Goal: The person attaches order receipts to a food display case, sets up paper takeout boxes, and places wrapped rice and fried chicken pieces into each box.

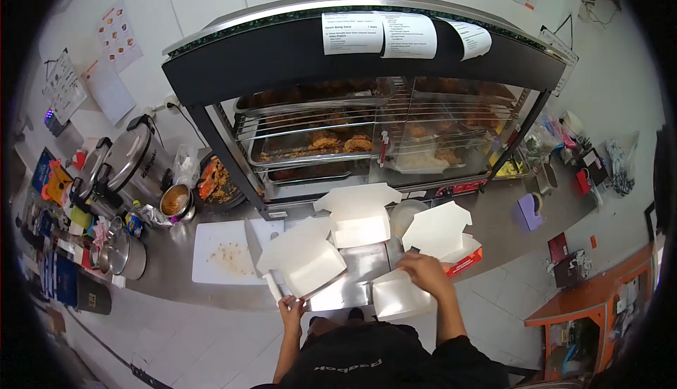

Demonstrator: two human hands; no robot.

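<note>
Four open white takeaway boxes stand or lie along the front of the steel counter. My left hand (291,307) pinches the near corner of the left takeaway box (310,266), whose lid leans back. My right hand (425,275) is curled over the upper edge of the front takeaway box (402,297), which hangs at the counter's edge; its fingertips are partly hidden. Just behind that hand, a takeaway box with red printed sides (462,258) stands with its lid up. Another takeaway box (360,227) sits open in the middle, near the cabinet.
A glass-fronted warming cabinet (317,132) with trays of fried food fills the back. To the left are a white cutting board (222,251) with crumbs, a knife (252,244), a pan of food (220,181) and a large pot (137,160). A purple tape dispenser (529,213) stands right.
</note>
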